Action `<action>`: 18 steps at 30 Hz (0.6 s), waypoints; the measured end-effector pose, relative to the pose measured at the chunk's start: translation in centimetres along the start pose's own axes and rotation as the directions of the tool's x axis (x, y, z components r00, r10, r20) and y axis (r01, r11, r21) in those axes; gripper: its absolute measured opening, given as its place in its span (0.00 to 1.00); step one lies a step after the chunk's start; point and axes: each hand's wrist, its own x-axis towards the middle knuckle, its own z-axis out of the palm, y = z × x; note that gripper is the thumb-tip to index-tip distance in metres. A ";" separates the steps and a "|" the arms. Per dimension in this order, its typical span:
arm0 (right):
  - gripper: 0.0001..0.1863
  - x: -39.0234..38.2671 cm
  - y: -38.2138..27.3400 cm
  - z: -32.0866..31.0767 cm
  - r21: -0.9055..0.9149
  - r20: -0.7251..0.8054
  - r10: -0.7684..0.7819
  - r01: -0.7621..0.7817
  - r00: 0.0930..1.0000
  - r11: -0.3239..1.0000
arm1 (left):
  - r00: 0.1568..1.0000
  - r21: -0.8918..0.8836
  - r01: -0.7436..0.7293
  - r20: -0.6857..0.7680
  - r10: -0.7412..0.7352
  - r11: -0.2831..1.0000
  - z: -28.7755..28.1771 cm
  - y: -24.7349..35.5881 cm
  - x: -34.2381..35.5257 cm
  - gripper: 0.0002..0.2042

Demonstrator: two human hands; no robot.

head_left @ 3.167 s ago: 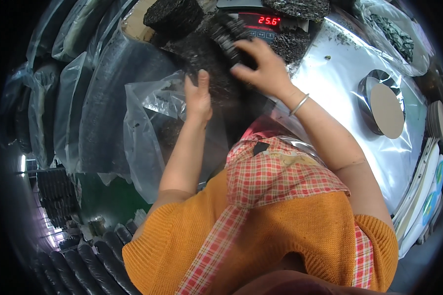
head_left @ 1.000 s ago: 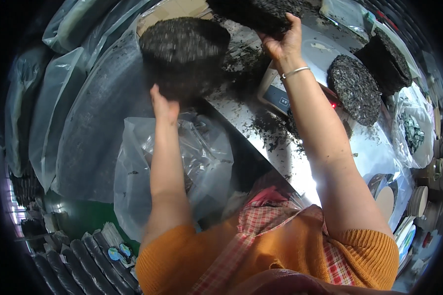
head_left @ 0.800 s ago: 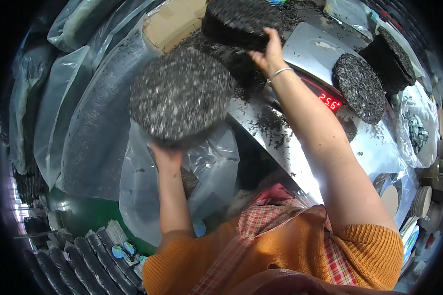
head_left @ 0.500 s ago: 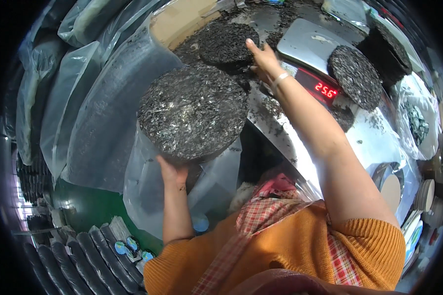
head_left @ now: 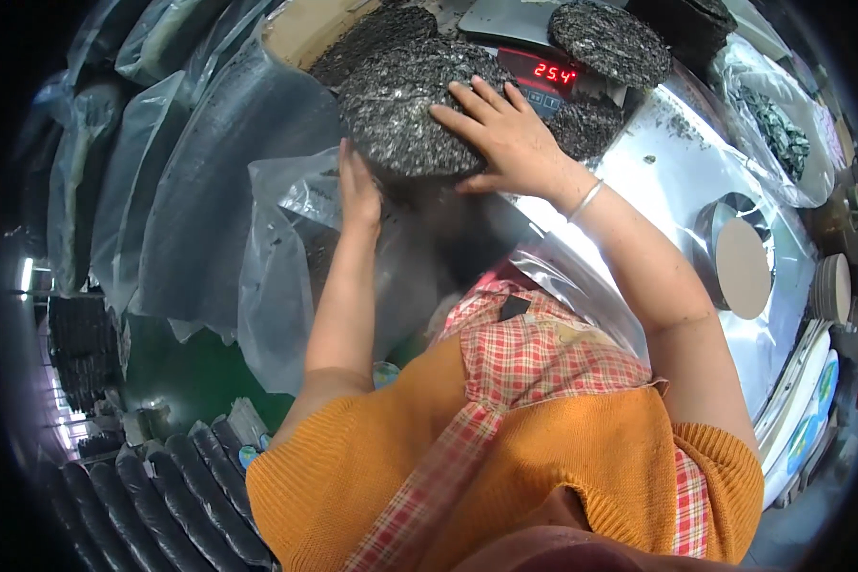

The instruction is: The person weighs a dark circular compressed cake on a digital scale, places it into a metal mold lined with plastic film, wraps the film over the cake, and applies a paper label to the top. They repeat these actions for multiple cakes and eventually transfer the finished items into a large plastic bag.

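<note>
1. Just left of the scale (head_left: 512,69) with its lit red digits, a dark, round pressed cake (head_left: 400,114) sits between the two hands, its flaky face turned up.
2. The right hand (head_left: 520,143) lies over the cake's right part: its fingers (head_left: 469,105) are spread on the upper face, the thumb by the near rim. I cannot tell whether they grip.
3. The left hand (head_left: 359,195) stands at the cake's lower left rim, fingers straight and together, uncurled, seemingly against the side.
4. Beyond the cake, to its upper left, is a second dark cake (head_left: 377,40); a third cake (head_left: 610,43) overlaps the scale's right side.
5. Below the left hand hangs a clear plastic bag (head_left: 276,286); the shiny worktop (head_left: 658,191) spreads to the right.
</note>
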 end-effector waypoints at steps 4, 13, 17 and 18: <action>0.46 0.4 -0.7 0.0 0.003 -0.112 0.012 -0.012 0.994 1.000 | 0.987 0.422 -0.160 0.072 0.143 0.893 -2.0 2.0 2.0 0.34; 0.40 1.8 -1.2 0.8 0.248 -0.358 0.232 -0.147 0.905 0.957 | 0.939 0.717 -0.345 0.258 0.229 0.606 2.6 7.8 5.1 0.35; 0.39 2.3 -1.7 0.3 0.272 -0.363 0.260 -0.165 0.895 0.948 | 0.931 0.283 -0.290 0.306 0.201 0.914 2.8 8.5 5.4 0.41; 0.39 2.5 -1.6 0.4 0.275 -0.402 0.270 -0.165 0.875 0.947 | 0.931 0.284 -0.288 0.305 0.199 0.915 3.1 8.6 5.0 0.41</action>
